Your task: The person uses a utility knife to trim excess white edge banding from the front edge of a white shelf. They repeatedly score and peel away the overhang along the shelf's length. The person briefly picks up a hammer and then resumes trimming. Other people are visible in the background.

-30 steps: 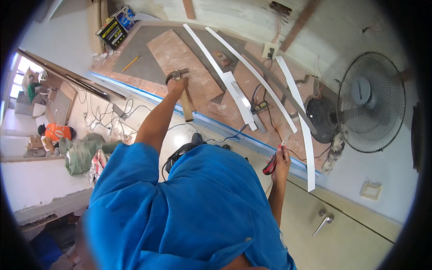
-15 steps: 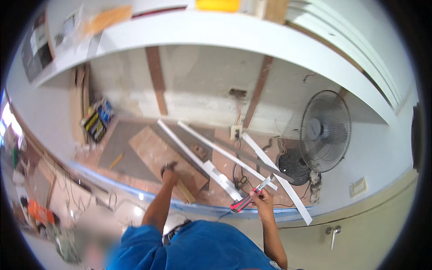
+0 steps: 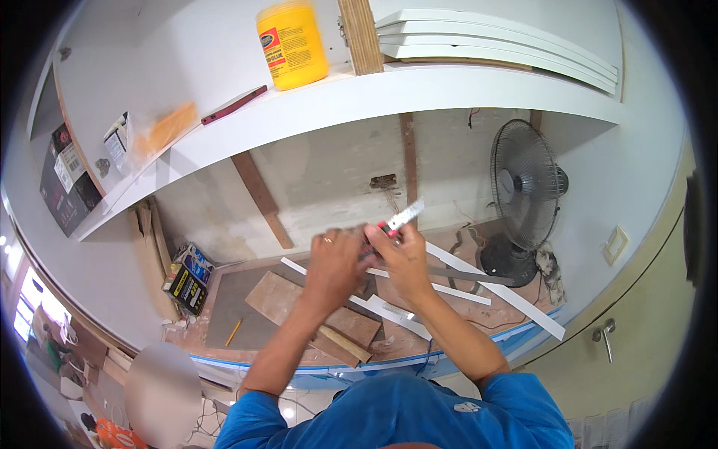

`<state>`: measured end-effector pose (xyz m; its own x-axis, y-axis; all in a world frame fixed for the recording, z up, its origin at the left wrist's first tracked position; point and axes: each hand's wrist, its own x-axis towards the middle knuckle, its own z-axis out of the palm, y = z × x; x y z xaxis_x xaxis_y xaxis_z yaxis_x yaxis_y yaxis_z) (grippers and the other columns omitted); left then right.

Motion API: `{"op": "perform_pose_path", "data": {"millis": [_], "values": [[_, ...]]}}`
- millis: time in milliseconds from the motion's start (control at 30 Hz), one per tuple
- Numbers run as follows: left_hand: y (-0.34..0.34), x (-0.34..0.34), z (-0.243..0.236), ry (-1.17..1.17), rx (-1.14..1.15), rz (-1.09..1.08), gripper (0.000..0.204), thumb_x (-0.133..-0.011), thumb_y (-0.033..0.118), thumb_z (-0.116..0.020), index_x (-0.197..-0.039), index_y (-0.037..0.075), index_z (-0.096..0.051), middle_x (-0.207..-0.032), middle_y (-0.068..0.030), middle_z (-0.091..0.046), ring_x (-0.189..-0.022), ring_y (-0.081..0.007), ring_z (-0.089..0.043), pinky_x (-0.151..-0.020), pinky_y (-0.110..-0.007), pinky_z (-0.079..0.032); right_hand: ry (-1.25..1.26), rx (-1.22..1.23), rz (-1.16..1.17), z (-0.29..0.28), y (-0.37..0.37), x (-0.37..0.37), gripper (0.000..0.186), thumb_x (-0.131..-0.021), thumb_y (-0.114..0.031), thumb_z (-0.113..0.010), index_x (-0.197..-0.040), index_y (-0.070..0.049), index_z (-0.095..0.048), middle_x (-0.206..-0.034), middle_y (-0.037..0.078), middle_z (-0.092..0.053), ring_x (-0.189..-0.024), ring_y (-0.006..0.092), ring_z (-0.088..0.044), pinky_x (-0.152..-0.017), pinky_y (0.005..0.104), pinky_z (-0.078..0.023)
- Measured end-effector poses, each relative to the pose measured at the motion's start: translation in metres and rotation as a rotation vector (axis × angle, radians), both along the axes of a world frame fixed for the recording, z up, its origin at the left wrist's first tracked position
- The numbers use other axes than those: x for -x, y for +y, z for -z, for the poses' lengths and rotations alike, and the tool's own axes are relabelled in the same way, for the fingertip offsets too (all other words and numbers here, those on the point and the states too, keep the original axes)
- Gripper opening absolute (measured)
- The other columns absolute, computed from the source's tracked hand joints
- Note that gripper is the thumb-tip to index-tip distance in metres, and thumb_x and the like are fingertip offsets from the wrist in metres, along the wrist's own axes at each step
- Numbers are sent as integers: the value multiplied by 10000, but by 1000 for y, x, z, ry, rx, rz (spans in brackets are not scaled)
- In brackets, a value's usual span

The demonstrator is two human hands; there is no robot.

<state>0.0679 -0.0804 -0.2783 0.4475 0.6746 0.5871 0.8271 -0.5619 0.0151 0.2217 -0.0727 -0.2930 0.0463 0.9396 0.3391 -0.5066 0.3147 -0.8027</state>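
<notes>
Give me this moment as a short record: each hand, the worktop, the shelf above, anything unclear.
Left hand: raised over the worktop, beside the right hand
Right hand: holding a red-handled knife, its tip pointing up and to the right
Worktop: white strips, yellow pencil, fan at the right
Shelf above: yellow jar, stack of white panels
Unclear: whether the left hand touches the knife, as it is blurred
</notes>
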Motion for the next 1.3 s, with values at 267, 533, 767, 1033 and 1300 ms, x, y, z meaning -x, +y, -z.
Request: {"op": "perform_pose_path", "data": {"millis": [267,533,767,1033,1300], "values": [[-5,29,-118,-63,-256,41,545,-916,120,-737,-1432,74,-566,-1216,-175,-606,-1037,-409,-650,-897,-527,-518,-117,-475,-54,-73,20,6,362,-972,-268,-802,-1148,19,-668,-1014,77,-693,-984,132,-655,-852,295,-545],[44,70,-226,-10,-334,-29,463,-1040,423,-617,-1345,74,-627,-1090,-199,-733,-1000,-402,-701,-854,-459,-544,-567,-894,827,-131,53,-56,441,-878,-118,-758,-1303,-68,-650,-1232,142,-664,-1096,325,-644,-939,417,-505],[66,47,-258,210,-398,-40,445,-1034,501,-600,-1262,144,-737,-1030,-139,-776,-825,-334,-715,-761,-430,-551,-787,-1068,996,-177,91,-83,594,-812,64,-606,-1377,-115,-639,-1348,113,-632,-1261,323,-579,-1047,475,-408],[84,38,-267,240,-380,-116,463,-1019,529,-615,-1270,164,-746,-1009,-133,-781,-813,-322,-718,-775,-425,-559,-906,-1091,966,-183,125,-89,574,-901,17,-619,-1450,-150,-607,-1389,99,-647,-1259,275,-602,-1096,478,-365],[94,41,-267,223,-373,-94,440,-1012,510,-639,-1243,156,-762,-967,-133,-778,-791,-315,-706,-755,-417,-549,-1039,-1116,1007,-178,128,-89,572,-936,-52,-657,-1470,-250,-606,-1298,39,-684,-1215,238,-604,-1125,484,-276]]}}
